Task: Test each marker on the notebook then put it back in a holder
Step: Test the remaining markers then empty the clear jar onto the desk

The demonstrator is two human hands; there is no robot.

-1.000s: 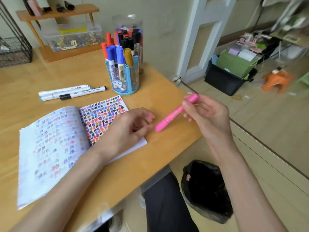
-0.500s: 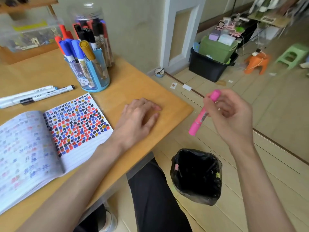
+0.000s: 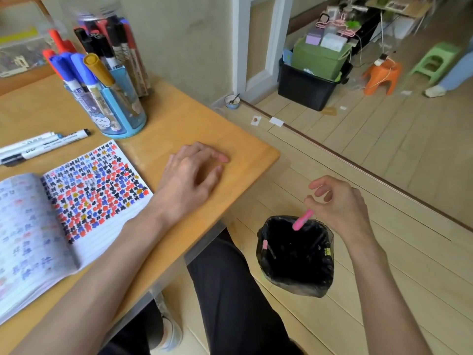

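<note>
Head view: my right hand [image 3: 337,208] let go, fingers loose and empty; pink marker [image 3: 302,220] fell toward the bin [image 3: 297,278], so probably discarded, not returned to the holder [image 3: 128,119]. My left hand [image 3: 192,175] lay flat on the desk [image 3: 179,124].

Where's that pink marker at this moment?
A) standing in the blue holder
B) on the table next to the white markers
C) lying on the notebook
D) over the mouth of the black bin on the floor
D: the pink marker shows against the dark mouth of the bin, just below the right hand and off the table.
</note>
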